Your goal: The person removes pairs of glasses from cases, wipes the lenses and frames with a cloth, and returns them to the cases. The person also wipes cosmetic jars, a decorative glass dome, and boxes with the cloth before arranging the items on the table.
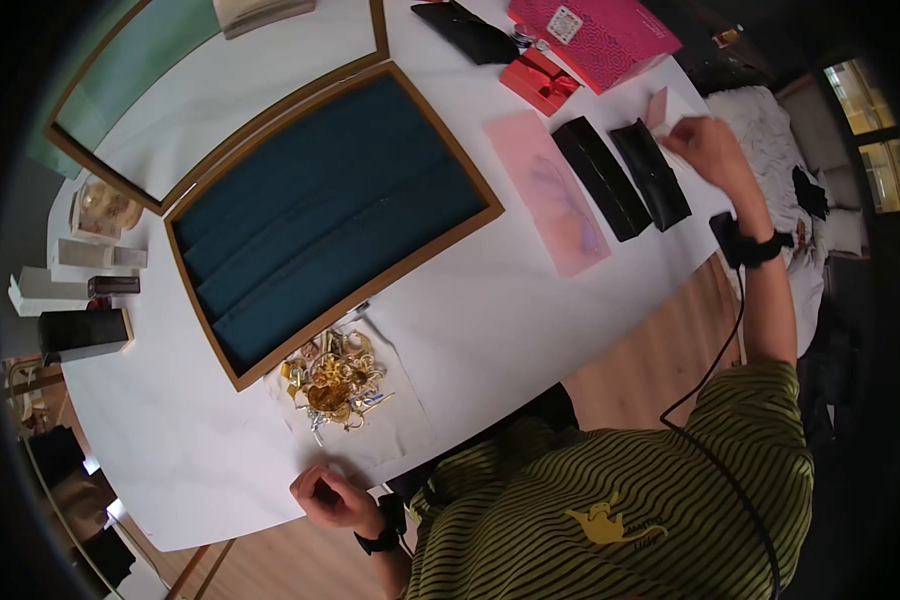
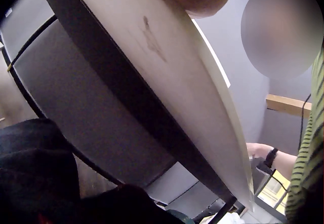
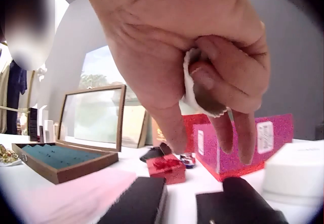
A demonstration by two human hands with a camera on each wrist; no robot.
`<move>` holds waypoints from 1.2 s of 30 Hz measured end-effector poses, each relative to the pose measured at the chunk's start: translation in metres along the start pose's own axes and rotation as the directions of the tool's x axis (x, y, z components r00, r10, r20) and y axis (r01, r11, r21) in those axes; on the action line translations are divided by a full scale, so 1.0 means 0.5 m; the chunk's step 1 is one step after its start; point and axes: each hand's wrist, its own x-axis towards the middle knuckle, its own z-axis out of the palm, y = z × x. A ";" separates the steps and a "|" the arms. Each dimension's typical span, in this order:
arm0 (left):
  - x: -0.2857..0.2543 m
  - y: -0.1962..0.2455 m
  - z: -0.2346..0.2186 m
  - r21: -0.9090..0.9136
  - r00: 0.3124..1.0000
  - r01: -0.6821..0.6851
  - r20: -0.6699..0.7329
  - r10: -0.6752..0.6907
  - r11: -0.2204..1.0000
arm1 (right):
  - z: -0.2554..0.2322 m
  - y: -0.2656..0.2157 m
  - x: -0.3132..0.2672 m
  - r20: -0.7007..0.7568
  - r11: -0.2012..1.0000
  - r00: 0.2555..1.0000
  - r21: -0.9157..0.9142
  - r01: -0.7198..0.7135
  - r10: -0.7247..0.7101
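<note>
Wide open, teal-lined case, right hand pinching white piece

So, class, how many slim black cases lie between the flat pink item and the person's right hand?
2. One black case lies next to the flat pink item; the second black case lies nearer the right hand. None seem hidden.

A yellow cat decorates the shirt — green, dark-striped.
</note>
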 end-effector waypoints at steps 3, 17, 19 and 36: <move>0.005 0.002 0.003 0.017 0.999 -0.047 0.015 0.046 0.999 | 0.057 0.026 -0.065 0.181 0.977 0.960 -0.057 -0.205 0.212; 0.010 0.022 -0.001 0.024 0.996 0.086 0.003 -0.086 0.996 | 0.070 -0.052 -0.070 -0.244 0.990 0.968 0.139 -0.029 0.063; 0.008 0.020 -0.001 0.033 0.998 0.070 0.006 -0.070 0.997 | 0.054 -0.120 -0.086 -0.200 0.925 0.973 0.335 0.180 -0.117; 0.016 0.037 0.002 -0.024 0.996 0.090 0.015 -0.090 0.996 | 0.085 -0.304 -0.132 0.169 0.998 0.986 -0.061 0.025 -0.014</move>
